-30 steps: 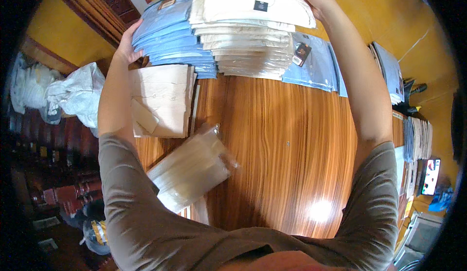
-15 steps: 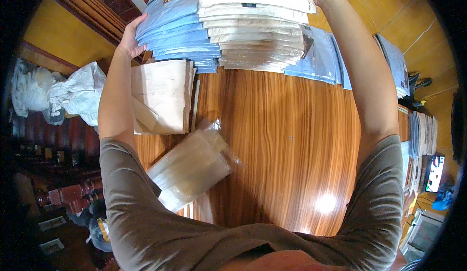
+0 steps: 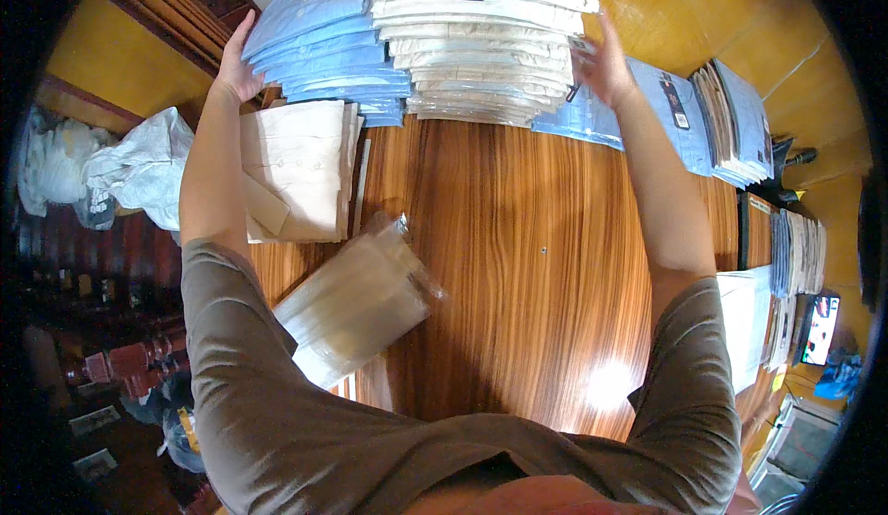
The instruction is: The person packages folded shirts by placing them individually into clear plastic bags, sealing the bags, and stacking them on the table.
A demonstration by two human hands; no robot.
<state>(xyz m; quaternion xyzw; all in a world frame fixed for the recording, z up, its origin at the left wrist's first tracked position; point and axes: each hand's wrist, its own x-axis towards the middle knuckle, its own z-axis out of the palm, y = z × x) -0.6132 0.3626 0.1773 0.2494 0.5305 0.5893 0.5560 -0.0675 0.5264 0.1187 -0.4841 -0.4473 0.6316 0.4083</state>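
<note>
At the far side of the wooden table stand two tall stacks of folded shirts in clear plastic sleeves, a blue stack [image 3: 319,48] and a cream stack [image 3: 476,43] beside it. Flat against the blue stack's left side rests my left hand [image 3: 240,66], fingers stretched out. My right hand [image 3: 606,66] is at the cream stack's right side, its fingers apart and nothing gripped in it; whether it touches the stack I cannot tell. Nearer on the left lie folded cream shirts [image 3: 296,168] without sleeves, with a pile of clear plastic bags [image 3: 361,302] in front of them.
Lower packed blue shirts [image 3: 680,112] and a mixed shirt pile [image 3: 735,126] lie at the far right. White sheets [image 3: 745,321] sit by my right elbow. A lit screen [image 3: 819,330] stands at the right rim. White plastic sacks [image 3: 143,168] are off the table's left side.
My right hand has come down from the cream stack's top corner to its right side. My left hand stays by the blue stack. The whole view has shifted slightly.
</note>
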